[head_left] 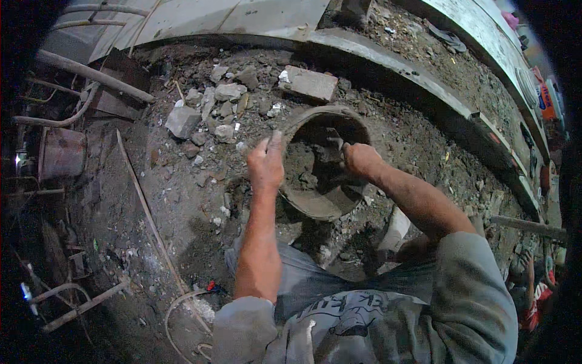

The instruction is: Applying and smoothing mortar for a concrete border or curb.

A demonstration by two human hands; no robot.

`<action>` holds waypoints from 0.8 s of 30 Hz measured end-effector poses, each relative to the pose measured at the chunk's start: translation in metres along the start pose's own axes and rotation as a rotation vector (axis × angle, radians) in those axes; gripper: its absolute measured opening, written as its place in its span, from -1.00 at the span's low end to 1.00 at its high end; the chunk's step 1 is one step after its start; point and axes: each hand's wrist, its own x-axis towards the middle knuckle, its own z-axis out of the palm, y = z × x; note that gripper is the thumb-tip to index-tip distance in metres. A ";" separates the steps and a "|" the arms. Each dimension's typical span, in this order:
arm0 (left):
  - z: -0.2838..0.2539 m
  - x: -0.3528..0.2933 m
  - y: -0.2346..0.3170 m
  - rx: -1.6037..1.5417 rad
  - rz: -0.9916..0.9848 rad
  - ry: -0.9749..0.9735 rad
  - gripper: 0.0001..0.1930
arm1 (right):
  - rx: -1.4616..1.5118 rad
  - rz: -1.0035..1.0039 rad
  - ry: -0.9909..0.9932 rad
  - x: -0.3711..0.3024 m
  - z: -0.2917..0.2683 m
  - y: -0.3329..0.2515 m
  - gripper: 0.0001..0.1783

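Note:
A round, mortar-smeared bucket [324, 209] stands on the rubble in front of me, with lumpy grey mortar [301, 164] inside. My left hand [265, 165] is closed at the bucket's left rim, its thumb side up; the fingers underneath are partly hidden. Over the bucket's right side, my right hand [362, 159] is wrapped round the handle of a small trowel. The metal of the trowel [334, 140] shows just left of the knuckles, above the dark inside of the bucket. Most of its blade is hard to make out.
Broken stones [183, 121] lie left of the bucket and a concrete block [308, 83] beyond it. A long concrete edge [400, 73] curves along the right. A thin stick [145, 203], metal frames [91, 73] and another bucket [62, 153] are at left. A person [526, 276] shows at far right.

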 end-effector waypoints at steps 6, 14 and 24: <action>0.006 -0.013 -0.006 -0.055 -0.079 -0.092 -0.54 | 0.534 0.039 -0.489 0.002 0.020 0.002 -0.76; -0.001 -0.018 -0.023 -0.082 0.020 -0.067 -0.61 | 1.007 0.055 -0.877 -0.028 0.048 -0.035 -0.78; -0.006 0.005 -0.016 0.091 -0.050 0.036 -0.52 | -0.126 0.051 -0.091 -0.024 -0.065 -0.036 -0.72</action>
